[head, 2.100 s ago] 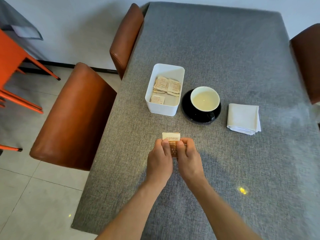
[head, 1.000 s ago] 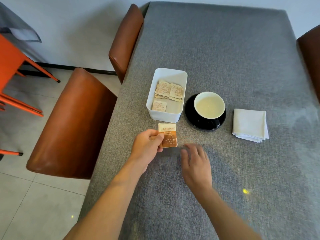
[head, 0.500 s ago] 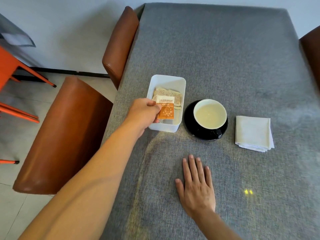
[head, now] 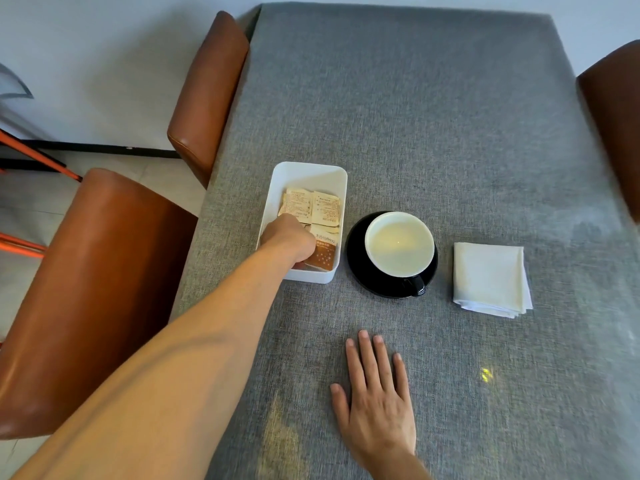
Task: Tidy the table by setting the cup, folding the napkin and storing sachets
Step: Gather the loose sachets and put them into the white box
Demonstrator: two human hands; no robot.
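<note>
My left hand (head: 289, 241) reaches into the white box (head: 311, 171) and is closed on an orange-and-white sachet (head: 324, 251) at the box's near end. Several beige sachets (head: 311, 206) lie further back in the box. To the right of the box, a white-lined cup (head: 399, 248) stands on a black saucer (head: 356, 268). A folded white napkin (head: 490, 278) lies right of the saucer. My right hand (head: 375, 398) rests flat on the grey tablecloth, fingers spread, holding nothing.
The grey cloth-covered table (head: 433, 109) stretches far back. Two brown leather chairs (head: 207, 88) (head: 86, 289) stand along its left edge, and another chair (head: 613, 119) at the right edge. Orange chair legs (head: 31, 154) show at far left.
My left hand carried the sachet from the table in front of me into the white box and lowered it. My right hand let go of the sachet and settled flat on the cloth.
</note>
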